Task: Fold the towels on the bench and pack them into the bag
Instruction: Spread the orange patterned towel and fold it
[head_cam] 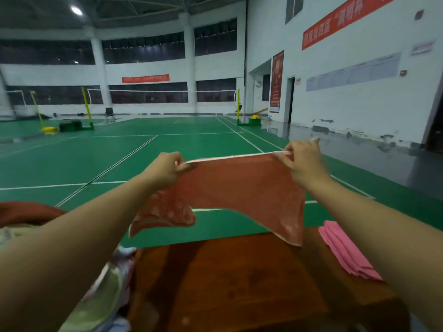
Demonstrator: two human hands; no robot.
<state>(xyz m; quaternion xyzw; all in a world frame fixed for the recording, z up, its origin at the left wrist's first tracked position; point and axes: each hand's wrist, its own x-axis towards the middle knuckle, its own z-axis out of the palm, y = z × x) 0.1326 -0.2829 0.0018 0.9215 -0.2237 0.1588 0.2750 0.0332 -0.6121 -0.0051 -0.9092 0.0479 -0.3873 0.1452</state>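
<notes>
An orange-red towel (239, 188) hangs stretched in the air above the wooden bench (227, 279). My left hand (165, 170) pinches its upper left corner and my right hand (303, 161) pinches its upper right corner. The towel's lower ends droop toward the bench's far edge. A folded pink towel (345, 255) lies on the bench at the right, partly behind my right forearm. Several unfolded towels, pale green and white (105, 291), are heaped at the left under my left forearm. No bag can be clearly made out.
A dark red cloth or object (31, 212) sits at the far left behind the heap. Beyond the bench spreads a green badminton court floor (119, 164) with nets, posts and a chair far off.
</notes>
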